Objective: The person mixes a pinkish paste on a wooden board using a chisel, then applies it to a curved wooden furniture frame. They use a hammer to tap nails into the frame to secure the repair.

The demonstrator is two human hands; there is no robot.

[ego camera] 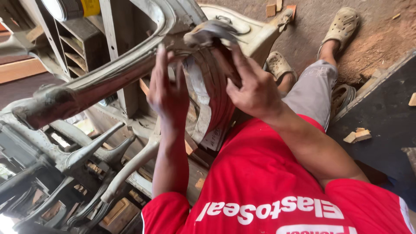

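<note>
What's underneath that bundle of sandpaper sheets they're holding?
Below the sandpaper sheets you can see the grey chair frame, wood scraps and the red shirt. Whatever lies directly behind the bundle is covered.
</note>
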